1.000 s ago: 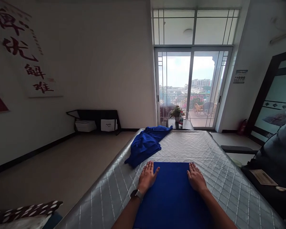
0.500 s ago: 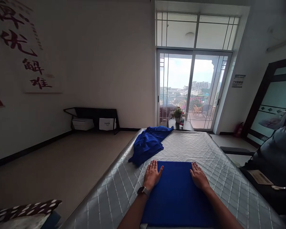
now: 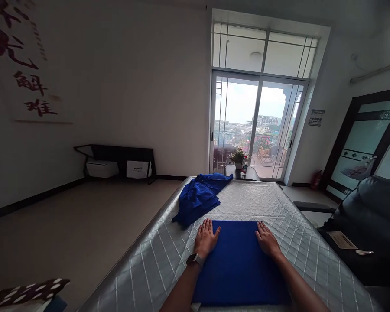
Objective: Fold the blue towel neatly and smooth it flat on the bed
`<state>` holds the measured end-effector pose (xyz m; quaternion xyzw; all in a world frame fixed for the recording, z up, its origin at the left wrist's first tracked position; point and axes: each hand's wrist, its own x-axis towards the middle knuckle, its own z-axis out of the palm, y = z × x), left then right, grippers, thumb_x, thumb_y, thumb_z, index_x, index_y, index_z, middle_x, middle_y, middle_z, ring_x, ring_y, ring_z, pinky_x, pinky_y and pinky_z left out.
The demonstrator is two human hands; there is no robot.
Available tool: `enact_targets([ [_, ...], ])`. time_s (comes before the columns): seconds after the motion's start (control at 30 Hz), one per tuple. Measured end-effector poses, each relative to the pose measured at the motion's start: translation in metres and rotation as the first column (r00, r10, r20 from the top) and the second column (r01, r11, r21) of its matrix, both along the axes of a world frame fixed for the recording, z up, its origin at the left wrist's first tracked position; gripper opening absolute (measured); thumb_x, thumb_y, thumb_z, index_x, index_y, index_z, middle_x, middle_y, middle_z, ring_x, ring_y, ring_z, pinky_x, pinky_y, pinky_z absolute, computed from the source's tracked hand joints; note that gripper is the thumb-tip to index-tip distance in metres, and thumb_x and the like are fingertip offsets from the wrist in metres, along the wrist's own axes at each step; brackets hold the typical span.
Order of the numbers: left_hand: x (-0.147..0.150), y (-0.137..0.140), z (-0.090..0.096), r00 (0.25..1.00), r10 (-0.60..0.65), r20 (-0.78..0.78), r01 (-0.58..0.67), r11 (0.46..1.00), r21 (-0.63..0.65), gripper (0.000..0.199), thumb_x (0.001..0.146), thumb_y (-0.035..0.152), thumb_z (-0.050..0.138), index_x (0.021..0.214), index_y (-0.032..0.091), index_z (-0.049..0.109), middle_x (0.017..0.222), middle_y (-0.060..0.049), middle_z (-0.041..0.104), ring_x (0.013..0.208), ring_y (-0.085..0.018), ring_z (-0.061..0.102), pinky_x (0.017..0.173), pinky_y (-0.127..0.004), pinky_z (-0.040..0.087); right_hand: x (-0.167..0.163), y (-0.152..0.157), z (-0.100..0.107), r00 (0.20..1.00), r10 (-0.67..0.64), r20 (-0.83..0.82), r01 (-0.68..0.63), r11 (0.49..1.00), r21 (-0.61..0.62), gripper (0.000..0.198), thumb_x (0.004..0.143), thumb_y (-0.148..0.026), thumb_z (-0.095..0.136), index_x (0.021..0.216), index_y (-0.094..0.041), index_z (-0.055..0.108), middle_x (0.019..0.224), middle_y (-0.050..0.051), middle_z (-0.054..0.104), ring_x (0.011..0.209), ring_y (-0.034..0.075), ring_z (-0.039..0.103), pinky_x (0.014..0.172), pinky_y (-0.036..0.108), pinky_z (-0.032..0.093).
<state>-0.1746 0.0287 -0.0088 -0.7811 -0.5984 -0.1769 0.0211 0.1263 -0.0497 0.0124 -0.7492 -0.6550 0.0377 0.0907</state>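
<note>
A flat blue rectangle, which looks like folded cloth [image 3: 238, 264], lies in front of me on a table with a silver quilted cover [image 3: 149, 268]. My left hand [image 3: 206, 239] rests flat on its far left corner, fingers stretched forward, a watch [image 3: 195, 259] on the wrist. On the far right corner lies my right hand [image 3: 267, 239], also flat with the fingers extended. Neither hand grips anything. Beyond my left hand, a crumpled blue garment [image 3: 198, 199] is heaped near the table's left edge.
Black armchair [image 3: 370, 216] on the right, with a brown card [image 3: 342, 239] on its seat. A potted plant [image 3: 238, 157] stands past the table's far end, before the sliding glass door [image 3: 235, 125]. A polka-dot fabric item [image 3: 26, 294] is at lower left.
The camera view has shifted slightly, so the room appears a little further left. Both hands stay flat on the blue cloth, and the garment has not moved.
</note>
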Motion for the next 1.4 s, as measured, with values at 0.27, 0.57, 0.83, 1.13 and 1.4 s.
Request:
enact_targets([
  [0.27, -0.001, 0.003, -0.003, 1.000, 0.002, -0.031, -0.002, 1.000, -0.014, 0.081, 0.102, 0.060, 0.018, 0.152, 0.000, 0.037, 0.160, -0.020, 0.034, 0.151, -0.029, 0.029, 0.122, -0.044, 0.027, 0.001, 0.001, -0.004, 1.000, 0.001, -0.013, -0.001, 1.000, 0.008, 0.067, 0.101, -0.041, 0.020, 0.159, -0.008, 0.025, 0.167, 0.007, 0.020, 0.154, 0.017, 0.013, 0.125, 0.033, 0.010],
  [0.57, -0.006, 0.005, -0.008, 0.996, -0.022, -0.090, 0.024, 0.999, 0.023, 0.075, 0.101, 0.059, 0.018, 0.153, 0.010, 0.040, 0.156, -0.015, 0.044, 0.148, -0.028, 0.035, 0.119, -0.046, 0.032, 0.000, 0.001, -0.010, 0.997, 0.003, -0.071, 0.000, 0.999, 0.049, 0.067, 0.100, -0.038, 0.023, 0.158, -0.007, 0.026, 0.166, 0.010, 0.022, 0.154, 0.019, 0.016, 0.125, 0.037, 0.012],
  [0.83, 0.015, 0.007, 0.010, 0.976, 0.038, -0.214, -0.051, 0.997, -0.057, 0.080, 0.101, 0.060, 0.021, 0.152, 0.002, 0.040, 0.157, -0.022, 0.039, 0.148, -0.035, 0.034, 0.120, -0.051, 0.029, -0.002, 0.001, -0.010, 0.993, -0.003, -0.120, 0.011, 0.998, 0.067, 0.066, 0.099, -0.036, 0.023, 0.157, -0.004, 0.027, 0.165, 0.013, 0.022, 0.154, 0.020, 0.015, 0.125, 0.038, 0.012],
  [1.13, 0.180, -0.040, 0.010, 0.903, -0.426, -0.048, 0.425, 0.905, -0.024, 0.071, 0.105, 0.054, 0.010, 0.155, 0.013, 0.037, 0.160, -0.015, 0.038, 0.152, -0.026, 0.026, 0.123, -0.048, 0.027, 0.003, 0.000, -0.016, 0.994, 0.057, -0.095, -0.050, 0.996, 0.074, 0.064, 0.097, -0.025, 0.027, 0.158, -0.007, 0.025, 0.167, 0.010, 0.017, 0.155, 0.020, 0.011, 0.125, 0.038, 0.011],
  [1.4, 0.150, -0.029, -0.002, 0.933, -0.355, -0.051, 0.350, 0.932, -0.091, 0.068, 0.105, 0.053, 0.013, 0.156, 0.014, 0.035, 0.161, -0.014, 0.035, 0.152, -0.026, 0.026, 0.124, -0.050, 0.025, 0.002, 0.003, -0.013, 0.994, 0.013, -0.112, -0.007, 0.999, 0.054, 0.066, 0.100, -0.035, 0.022, 0.158, -0.006, 0.024, 0.166, 0.011, 0.020, 0.155, 0.021, 0.013, 0.125, 0.038, 0.012],
])
